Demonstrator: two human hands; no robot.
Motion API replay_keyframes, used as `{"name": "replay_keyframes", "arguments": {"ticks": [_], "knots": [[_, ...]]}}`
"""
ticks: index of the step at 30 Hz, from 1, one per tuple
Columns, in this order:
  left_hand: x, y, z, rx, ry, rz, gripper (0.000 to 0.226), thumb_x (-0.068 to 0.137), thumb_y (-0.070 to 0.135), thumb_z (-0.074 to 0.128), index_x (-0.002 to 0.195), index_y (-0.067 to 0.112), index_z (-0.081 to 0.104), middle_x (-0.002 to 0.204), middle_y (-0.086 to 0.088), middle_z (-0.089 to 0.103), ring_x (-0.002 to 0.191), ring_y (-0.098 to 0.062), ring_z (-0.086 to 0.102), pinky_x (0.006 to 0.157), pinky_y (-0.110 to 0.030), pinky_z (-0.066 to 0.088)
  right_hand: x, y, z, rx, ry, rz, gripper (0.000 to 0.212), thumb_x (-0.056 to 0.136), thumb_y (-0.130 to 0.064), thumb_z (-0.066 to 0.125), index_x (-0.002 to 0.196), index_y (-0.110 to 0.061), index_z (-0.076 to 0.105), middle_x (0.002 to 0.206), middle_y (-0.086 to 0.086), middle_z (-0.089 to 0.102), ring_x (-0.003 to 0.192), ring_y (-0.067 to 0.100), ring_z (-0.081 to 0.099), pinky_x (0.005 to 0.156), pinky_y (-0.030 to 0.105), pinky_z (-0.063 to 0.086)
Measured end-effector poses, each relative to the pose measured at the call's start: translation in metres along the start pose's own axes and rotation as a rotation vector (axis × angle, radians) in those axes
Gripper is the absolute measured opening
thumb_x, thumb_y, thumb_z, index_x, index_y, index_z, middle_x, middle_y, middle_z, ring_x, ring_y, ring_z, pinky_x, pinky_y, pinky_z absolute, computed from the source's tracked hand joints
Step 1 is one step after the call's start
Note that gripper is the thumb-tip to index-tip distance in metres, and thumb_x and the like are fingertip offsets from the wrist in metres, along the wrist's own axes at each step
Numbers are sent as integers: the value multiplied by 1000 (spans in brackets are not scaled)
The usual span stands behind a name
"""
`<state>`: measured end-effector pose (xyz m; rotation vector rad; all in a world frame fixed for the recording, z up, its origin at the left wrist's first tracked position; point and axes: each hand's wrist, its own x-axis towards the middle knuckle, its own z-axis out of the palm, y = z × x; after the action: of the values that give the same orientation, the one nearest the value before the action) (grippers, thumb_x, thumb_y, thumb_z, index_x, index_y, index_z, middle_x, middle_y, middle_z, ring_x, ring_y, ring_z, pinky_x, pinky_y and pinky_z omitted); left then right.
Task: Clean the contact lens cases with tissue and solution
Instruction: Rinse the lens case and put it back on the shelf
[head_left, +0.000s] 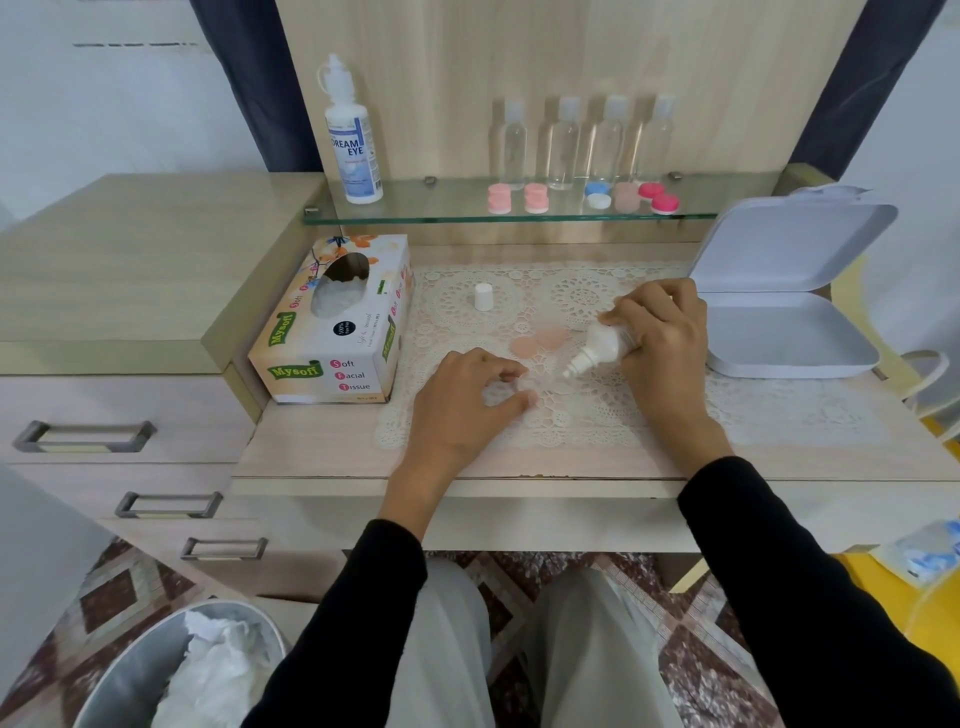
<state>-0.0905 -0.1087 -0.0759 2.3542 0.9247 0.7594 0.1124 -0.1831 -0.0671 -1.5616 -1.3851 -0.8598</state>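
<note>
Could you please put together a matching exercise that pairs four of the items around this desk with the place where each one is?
Things:
1. large solution bottle
2. small white cap
3. small dropper bottle
4. crumpled tissues

Places:
A. in the metal bin on the floor
B. held tilted in the right hand
C. standing on the glass shelf
D. standing on the lace mat

Pairs: 1-C, 2-D, 3-B, 4-A.

lace mat (587, 415), glass shelf (467, 210), pale wood-grain desk (311, 452)
</note>
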Motion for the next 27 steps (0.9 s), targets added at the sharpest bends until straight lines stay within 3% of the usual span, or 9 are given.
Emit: {"name": "replay_keyframes", "arguments": {"ticks": [10,13,17,20,22,25,27], "knots": [[0,1,-1,9,-9,1,35,80,50,67,109,31,67,102,16,61,100,-8,48,79,-26,40,-4,5,4,28,-71,76,14,75,-4,56,82,-5,69,83,6,63,91,22,43,67,47,44],[-1,1,-1,5,-6,-1,34,80,49,68,109,31,68,101,16,61,100,-8,48,78,-26,39,-5,7,4,62,-118,121,22,75,-13,50,84,-5,69,86,6,63,93,24,46,71,44,45],[-1,2,-1,0,-5,-5,33,80,49,68,108,31,68,100,16,60,99,-7,48,78,-26,39,-4,6,2,92,-158,175,21,66,-4,58,85,-5,68,88,7,62,93,27,48,71,39,42],[-1,2,-2,-1,-7,-7,33,80,49,68,108,32,67,100,17,60,99,-7,48,78,-26,40,-2,3,-2,127,-175,248,28,62,-7,56,88,-4,67,91,8,61,95,29,50,70,36,40],[-1,2,-2,3,-7,-6,33,80,50,68,108,32,67,99,17,60,99,-7,48,77,-26,39,-3,3,-4,156,-185,312,32,61,-4,64,93,-5,67,96,9,61,98,29,51,73,33,39],[-1,3,-2,-1,-5,-6,33,80,49,68,108,32,68,100,17,60,98,-6,48,76,-25,38,-3,5,-3,212,-201,432,48,59,6,77,104,-10,66,104,5,62,102,25,54,83,42,47],[-1,3,-2,2,-5,-5,33,80,49,68,109,32,67,100,17,60,98,-6,47,75,-24,37,-1,3,-4,288,-191,543,56,62,-1,82,113,-14,63,109,0,63,104,21,56,89,42,48]]}}
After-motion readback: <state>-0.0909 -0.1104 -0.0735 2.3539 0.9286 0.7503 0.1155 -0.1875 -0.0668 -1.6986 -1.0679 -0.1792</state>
